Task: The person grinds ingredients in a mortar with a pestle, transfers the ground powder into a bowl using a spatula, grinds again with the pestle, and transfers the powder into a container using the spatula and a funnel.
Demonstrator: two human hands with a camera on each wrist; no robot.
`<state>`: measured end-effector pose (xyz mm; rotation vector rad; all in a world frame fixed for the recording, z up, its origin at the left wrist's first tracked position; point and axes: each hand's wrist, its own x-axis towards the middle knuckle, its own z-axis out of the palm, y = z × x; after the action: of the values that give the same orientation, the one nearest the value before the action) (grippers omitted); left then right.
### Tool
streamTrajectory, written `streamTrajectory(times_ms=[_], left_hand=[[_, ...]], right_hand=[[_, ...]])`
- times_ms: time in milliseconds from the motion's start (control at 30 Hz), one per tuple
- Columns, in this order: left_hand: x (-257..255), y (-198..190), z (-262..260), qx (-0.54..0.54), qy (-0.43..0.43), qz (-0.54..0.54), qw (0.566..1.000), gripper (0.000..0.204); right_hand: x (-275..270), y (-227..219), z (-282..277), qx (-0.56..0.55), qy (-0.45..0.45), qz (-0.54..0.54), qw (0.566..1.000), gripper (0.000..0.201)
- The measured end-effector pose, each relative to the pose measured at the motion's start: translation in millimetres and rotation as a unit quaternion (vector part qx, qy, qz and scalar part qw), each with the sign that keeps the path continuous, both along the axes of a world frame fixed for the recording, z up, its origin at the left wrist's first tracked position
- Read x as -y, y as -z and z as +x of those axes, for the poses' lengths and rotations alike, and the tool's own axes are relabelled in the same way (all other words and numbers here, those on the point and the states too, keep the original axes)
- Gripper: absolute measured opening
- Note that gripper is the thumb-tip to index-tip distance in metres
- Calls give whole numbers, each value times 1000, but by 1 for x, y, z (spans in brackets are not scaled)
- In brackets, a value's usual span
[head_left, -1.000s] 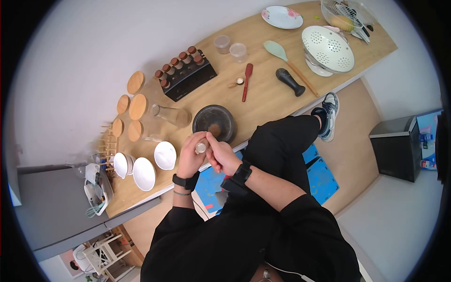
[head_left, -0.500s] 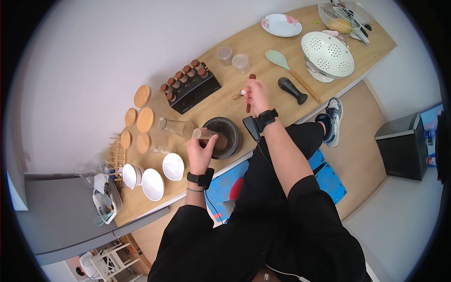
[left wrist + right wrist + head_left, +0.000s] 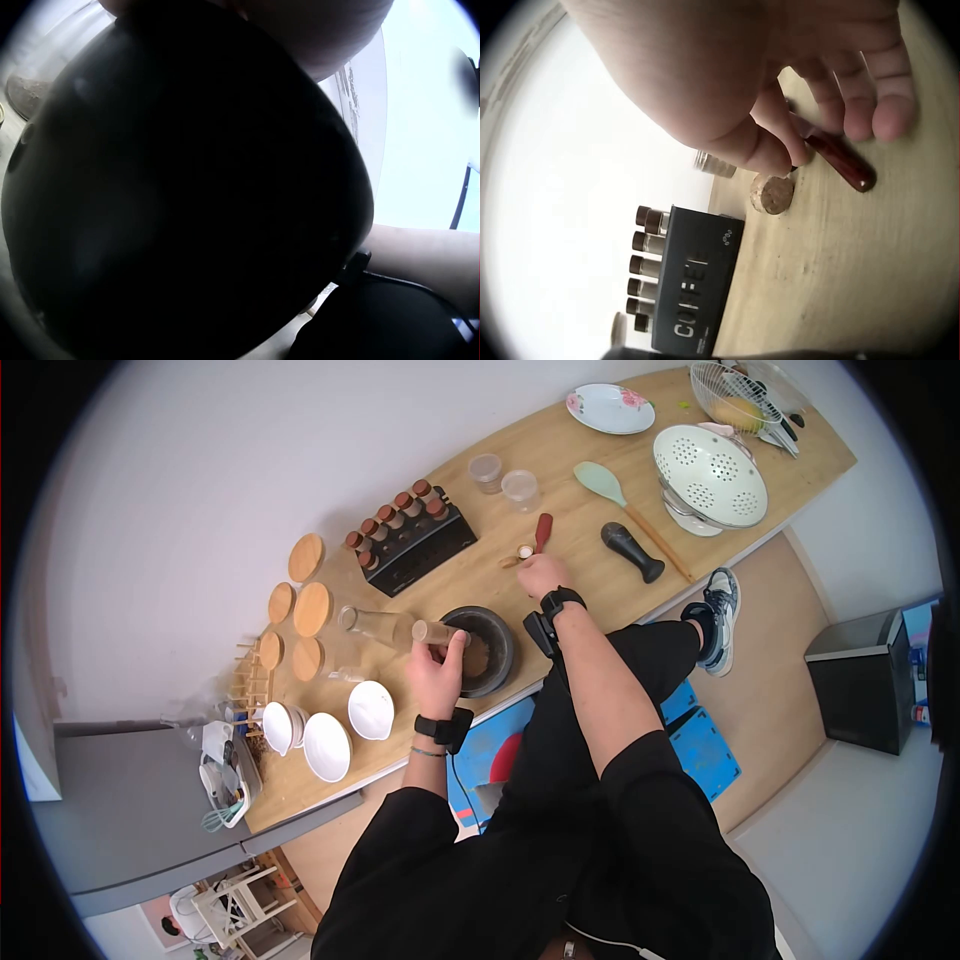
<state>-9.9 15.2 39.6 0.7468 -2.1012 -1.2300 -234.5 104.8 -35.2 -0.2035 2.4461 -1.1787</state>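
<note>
My left hand (image 3: 435, 678) grips a small glass vial (image 3: 434, 632) with a brownish tint, tilted at the rim of a dark mortar (image 3: 503, 630). Brown powder (image 3: 480, 657) lies in the mortar. In the left wrist view a black housing hides nearly everything, with some of the hand (image 3: 322, 34) above it. My right hand (image 3: 543, 574) is low over a dark red spatula (image 3: 543, 530), also seen in the right wrist view (image 3: 844, 161). Thumb and index tips meet beside a cork (image 3: 772, 193); I cannot tell whether they pinch anything. The other fingers reach down near the spatula.
A black rack (image 3: 420, 550) of corked vials stands at the back, near a glass carafe (image 3: 375, 625). White bowls (image 3: 327, 748) sit to the left. On the right are a black pestle (image 3: 632, 552), a green spatula (image 3: 600, 481) and a white colander (image 3: 710, 477).
Both hands were together over the mortar's front edge. The right hand has left for the red spatula and since drawn slightly nearer. The left hand still holds the vial by the mortar.
</note>
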Motion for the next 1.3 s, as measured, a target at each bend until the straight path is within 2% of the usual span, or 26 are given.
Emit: streamTrajectory(times_ms=[133, 200, 300, 333, 433, 533, 567, 633, 867, 933, 1067, 1133, 1300], left_hand=[[-9, 3, -6, 24, -30, -51, 998, 31], [-5, 11, -7, 9, -46, -46, 998, 31], [-5, 9, -6, 11, -70, -38, 997, 32], [-6, 7, -6, 23, -65, -55, 996, 32], [-9, 0, -8, 28, -58, -68, 996, 33], [-11, -1, -3, 38, -63, -90, 993, 35], [-10, 0, -5, 46, -55, -95, 993, 36], [-10, 0, -5, 55, -51, -100, 992, 38], [-9, 3, -5, 50, -49, -113, 991, 40], [-8, 2, -5, 55, -48, -118, 990, 41], [-8, 4, -5, 57, -50, -127, 989, 41], [-8, 5, -5, 59, -47, -123, 990, 41], [-9, 4, -4, 55, -42, -124, 990, 41]], right_hand=[[5, -6, 0, 19, -44, 38, 998, 30], [-1, -26, 5, -35, -47, 54, 997, 36], [-9, -52, 7, -26, -23, 39, 999, 37], [-11, -58, 7, -20, -39, 60, 997, 35], [-8, -27, 0, 36, -41, 43, 998, 32], [-7, -22, -5, 36, -75, 68, 994, 28], [-8, -23, -6, 36, -76, 68, 994, 28], [-9, -24, -7, 115, -64, 30, 991, 25], [-16, -71, 0, 113, -51, 8, 992, 24], [-20, -71, -4, -33, -102, 19, 994, 22], [-36, -79, -10, -87, -112, 66, 988, 25], [-44, -64, -18, -192, -102, 126, 968, 23], [-84, -113, -9, -99, -74, 107, 987, 27]])
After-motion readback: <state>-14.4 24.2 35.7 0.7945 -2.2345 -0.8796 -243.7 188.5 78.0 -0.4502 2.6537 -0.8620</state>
